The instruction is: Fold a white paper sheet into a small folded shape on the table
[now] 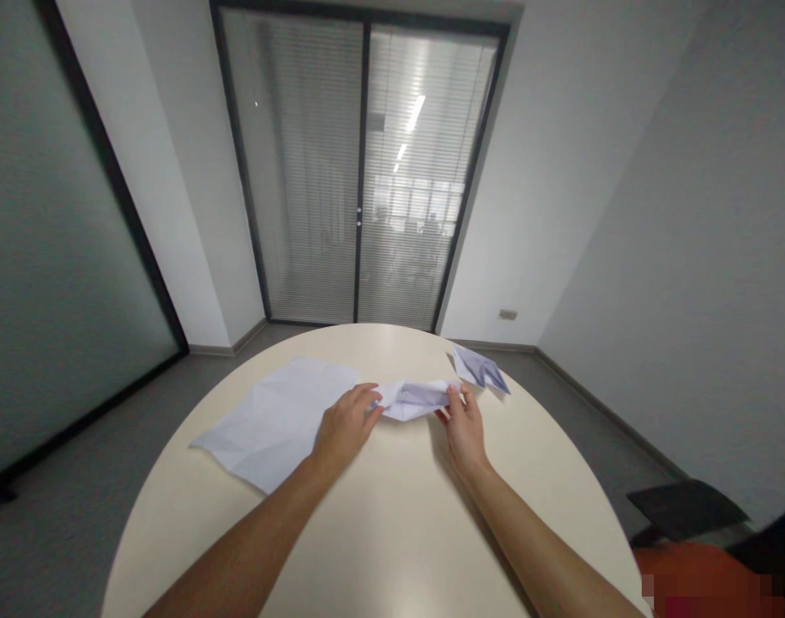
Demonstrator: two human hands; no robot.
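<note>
A folded sheet of white paper [413, 400] is held over the middle of the table, stretched sideways between both hands. My left hand [348, 421] pinches its left end between thumb and fingers. At its right end, my right hand [463, 425] grips the paper, thumb on the near side. The folded paper has a long crease and a pocket-like hollow facing me. To the left, partly behind my left forearm, a large creased sheet of paper [269, 421] lies spread out. Beyond my right hand sits another folded paper piece [480, 370], its points raised.
The round cream table [372, 532] fills the foreground. A chair with an orange seat [694, 566] and a dark armrest [688, 506] stands at the lower right. Past the far table edge is a glass door with blinds [359, 172]. A wall socket [508, 315] is low on the wall.
</note>
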